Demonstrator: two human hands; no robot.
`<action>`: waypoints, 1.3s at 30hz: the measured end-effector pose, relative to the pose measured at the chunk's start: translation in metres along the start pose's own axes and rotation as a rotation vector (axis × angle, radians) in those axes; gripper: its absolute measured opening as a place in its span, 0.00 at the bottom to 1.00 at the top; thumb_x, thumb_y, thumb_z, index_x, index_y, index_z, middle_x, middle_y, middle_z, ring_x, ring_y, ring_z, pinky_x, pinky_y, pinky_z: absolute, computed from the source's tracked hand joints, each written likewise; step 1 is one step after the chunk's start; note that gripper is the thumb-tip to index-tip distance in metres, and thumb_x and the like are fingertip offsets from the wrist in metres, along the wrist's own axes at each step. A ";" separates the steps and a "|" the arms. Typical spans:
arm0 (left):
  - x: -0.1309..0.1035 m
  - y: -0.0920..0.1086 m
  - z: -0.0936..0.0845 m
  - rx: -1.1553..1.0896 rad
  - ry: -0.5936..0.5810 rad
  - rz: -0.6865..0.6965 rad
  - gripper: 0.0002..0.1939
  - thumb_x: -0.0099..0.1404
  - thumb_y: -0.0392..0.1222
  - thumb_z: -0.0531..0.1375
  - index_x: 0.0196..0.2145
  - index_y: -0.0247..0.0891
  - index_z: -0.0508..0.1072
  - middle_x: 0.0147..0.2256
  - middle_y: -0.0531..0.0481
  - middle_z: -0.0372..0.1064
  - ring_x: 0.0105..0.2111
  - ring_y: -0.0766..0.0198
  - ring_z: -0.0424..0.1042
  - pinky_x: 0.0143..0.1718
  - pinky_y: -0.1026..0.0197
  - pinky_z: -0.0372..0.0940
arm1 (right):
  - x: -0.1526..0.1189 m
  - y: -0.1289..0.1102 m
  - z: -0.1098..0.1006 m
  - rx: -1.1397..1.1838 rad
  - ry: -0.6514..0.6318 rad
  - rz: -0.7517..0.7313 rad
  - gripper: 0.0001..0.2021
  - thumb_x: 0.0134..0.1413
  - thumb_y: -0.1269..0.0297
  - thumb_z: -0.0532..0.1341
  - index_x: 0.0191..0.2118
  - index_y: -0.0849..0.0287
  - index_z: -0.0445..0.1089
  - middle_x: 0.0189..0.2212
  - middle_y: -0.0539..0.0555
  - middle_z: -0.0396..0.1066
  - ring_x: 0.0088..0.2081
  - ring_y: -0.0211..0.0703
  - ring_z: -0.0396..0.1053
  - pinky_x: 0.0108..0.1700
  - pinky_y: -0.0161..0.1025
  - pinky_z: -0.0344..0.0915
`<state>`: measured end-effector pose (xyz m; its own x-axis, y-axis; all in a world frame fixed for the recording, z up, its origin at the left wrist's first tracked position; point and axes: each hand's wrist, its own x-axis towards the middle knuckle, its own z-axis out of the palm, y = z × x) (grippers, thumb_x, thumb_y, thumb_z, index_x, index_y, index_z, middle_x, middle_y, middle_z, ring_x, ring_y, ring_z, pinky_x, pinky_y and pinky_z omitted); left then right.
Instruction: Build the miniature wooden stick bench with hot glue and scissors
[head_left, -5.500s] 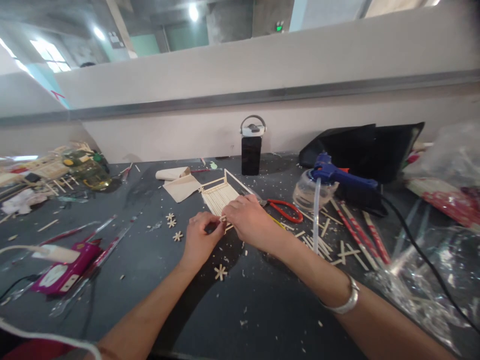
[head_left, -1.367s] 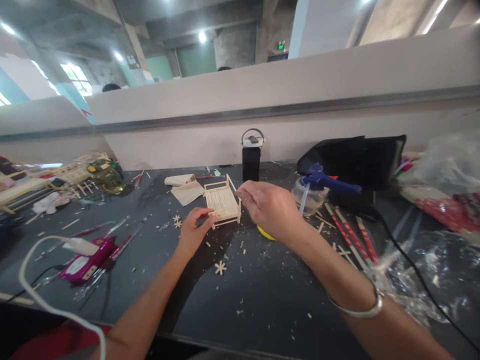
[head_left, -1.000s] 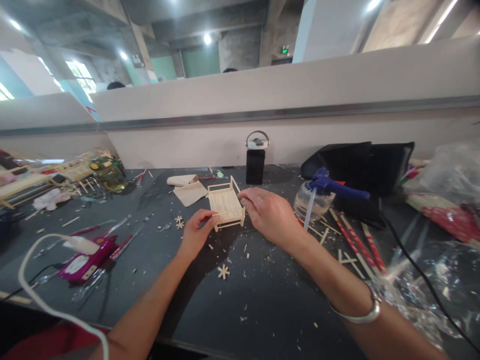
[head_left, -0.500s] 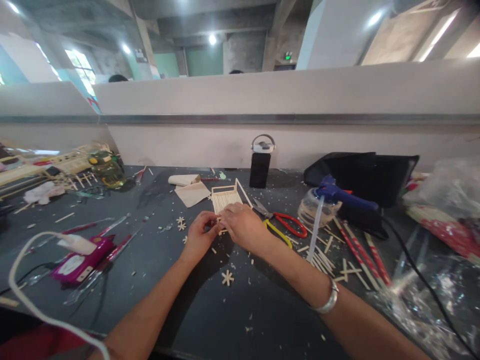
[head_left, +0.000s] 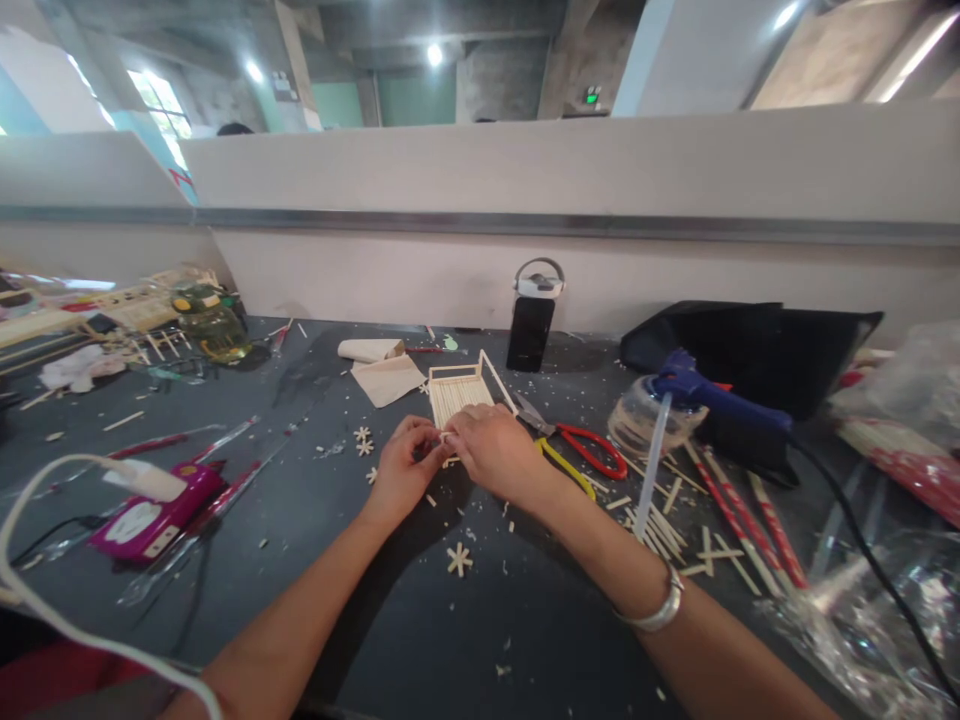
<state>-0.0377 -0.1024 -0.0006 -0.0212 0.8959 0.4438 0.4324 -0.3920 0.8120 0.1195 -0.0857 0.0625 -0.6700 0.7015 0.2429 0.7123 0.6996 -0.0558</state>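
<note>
A small model of pale wooden sticks (head_left: 459, 394), with a slatted base and a raised frame at its back and right, lies on the dark table. At its near edge my left hand (head_left: 409, 462) has thumb and fingertips pinched together on a small wooden stick. My right hand (head_left: 491, 447) meets it there, fingers curled over the model's front and touching the same spot. Much of the front edge is covered by the hands. Right of the model lie pliers (head_left: 574, 445) with one red and one yellow handle.
Star-shaped stick pieces (head_left: 459, 560) lie nearby. A blue glue gun (head_left: 712, 395) rests on a clear jar (head_left: 637, 425), above scattered sticks (head_left: 664, 530). Further back stand a bottle (head_left: 536, 285) and phone (head_left: 529, 335). A purple power strip (head_left: 161, 515) with a white cable is at left.
The camera view has shifted slightly, so the scene sits a little differently. Both hands stay together at the model's near edge, with only slight finger movement.
</note>
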 end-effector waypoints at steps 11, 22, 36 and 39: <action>0.000 0.004 0.002 0.067 0.040 0.008 0.09 0.60 0.45 0.61 0.27 0.38 0.74 0.31 0.49 0.66 0.29 0.63 0.66 0.31 0.61 0.63 | 0.000 0.001 0.005 -0.032 -0.021 -0.006 0.10 0.65 0.68 0.51 0.40 0.64 0.69 0.39 0.61 0.73 0.42 0.49 0.69 0.43 0.41 0.59; -0.001 0.002 0.002 0.110 0.052 0.029 0.08 0.60 0.45 0.62 0.28 0.39 0.74 0.31 0.49 0.67 0.29 0.63 0.66 0.32 0.61 0.63 | 0.000 0.004 -0.006 -0.005 -0.080 -0.022 0.09 0.65 0.68 0.53 0.43 0.63 0.69 0.40 0.59 0.73 0.43 0.46 0.70 0.44 0.39 0.60; -0.001 0.002 0.002 0.133 0.053 0.016 0.05 0.59 0.41 0.63 0.28 0.38 0.74 0.31 0.50 0.68 0.27 0.64 0.66 0.30 0.61 0.62 | 0.000 0.005 0.001 -0.030 -0.083 -0.027 0.09 0.58 0.77 0.53 0.40 0.65 0.70 0.38 0.61 0.73 0.42 0.50 0.69 0.43 0.41 0.61; -0.001 0.001 0.002 0.138 0.057 0.033 0.05 0.59 0.40 0.63 0.27 0.38 0.74 0.31 0.50 0.68 0.27 0.65 0.66 0.30 0.62 0.61 | 0.001 0.004 0.001 -0.033 -0.089 -0.027 0.10 0.58 0.78 0.53 0.40 0.65 0.70 0.39 0.61 0.73 0.43 0.49 0.69 0.44 0.41 0.61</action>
<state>-0.0350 -0.1032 -0.0013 -0.0542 0.8680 0.4937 0.5538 -0.3852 0.7382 0.1218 -0.0822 0.0617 -0.7038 0.6929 0.1565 0.6994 0.7145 -0.0183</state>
